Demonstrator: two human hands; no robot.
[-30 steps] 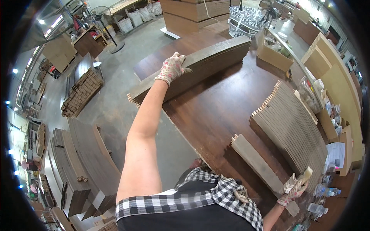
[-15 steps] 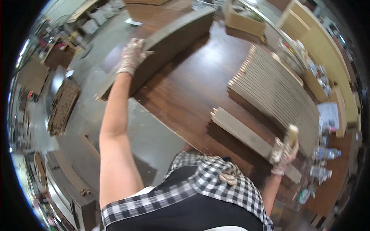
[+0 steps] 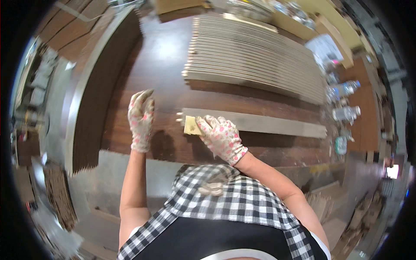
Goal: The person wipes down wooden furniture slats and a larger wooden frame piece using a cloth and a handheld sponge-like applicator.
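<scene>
A single grey-brown wooden strip (image 3: 277,122) lies crosswise on the dark brown tabletop, light pegs sticking out at its left end. My right hand (image 3: 222,138), in a white glove with pink dots, grips a small yellow sponge (image 3: 190,125) over the strip's left end. Whether the sponge touches the wood I cannot tell. My left hand (image 3: 141,121), gloved alike, is raised over the table left of the strip, fingers loosely apart and nothing in them. Beyond the strip, many similar strips lie side by side in a row (image 3: 255,56), pegs facing left.
A tall, long stack of strips (image 3: 97,93) stands along the table's left side. Plastic bottles (image 3: 343,90) line the right, near a white paper sheet (image 3: 324,50). Cardboard boxes (image 3: 292,24) sit at the back. More brown strips (image 3: 58,195) lie beyond the left edge.
The view has swung to the right. My left hand has left the long stack and come back over the table. My right hand, holding the sponge, has gone from the strip's right end to its left end.
</scene>
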